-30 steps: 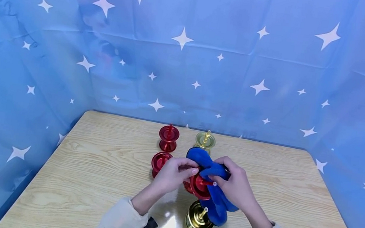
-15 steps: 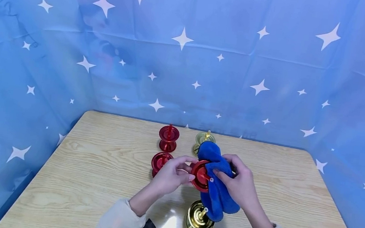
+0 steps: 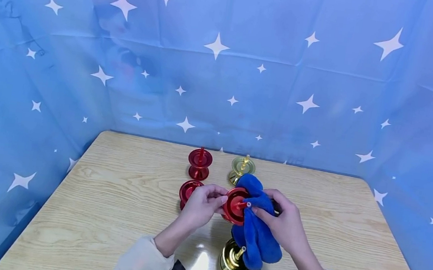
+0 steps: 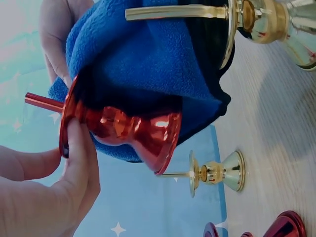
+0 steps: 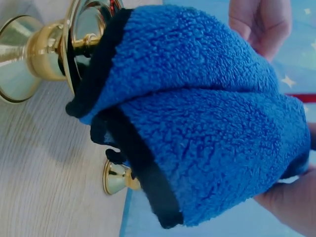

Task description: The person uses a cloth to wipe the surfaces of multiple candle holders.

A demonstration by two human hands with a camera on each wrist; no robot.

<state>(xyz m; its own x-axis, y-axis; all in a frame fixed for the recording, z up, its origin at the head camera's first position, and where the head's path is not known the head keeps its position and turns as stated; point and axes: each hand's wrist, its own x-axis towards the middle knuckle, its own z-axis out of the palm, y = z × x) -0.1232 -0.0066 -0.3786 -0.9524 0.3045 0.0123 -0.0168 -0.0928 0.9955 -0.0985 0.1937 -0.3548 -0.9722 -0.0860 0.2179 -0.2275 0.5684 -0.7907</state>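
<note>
A red metal candle holder point(image 3: 235, 206) is held above the table, its plate tilted and its thin stem pointing to the right. My left hand point(image 3: 200, 206) pinches the plate's rim between thumb and fingers, plain to see in the left wrist view, where the whole red candle holder point(image 4: 160, 131) shows from cup to foot. A blue plush cloth point(image 3: 264, 239) with dark edging hangs from my right hand point(image 3: 286, 224), which grips it against the holder's far side. In the right wrist view the cloth point(image 5: 207, 143) hides most of the candle holder.
A gold candle holder point(image 3: 229, 267) stands close below the hanging cloth, partly covered by it. Farther back stands another gold candle holder point(image 3: 242, 166). To the left are a red candle holder point(image 3: 199, 162) at the back and a second red one point(image 3: 187, 190) beside my left hand.
The red candle holder has risen slightly and shifted left, its plate turning more into view. My right hand and the cloth have moved a little around it.
</note>
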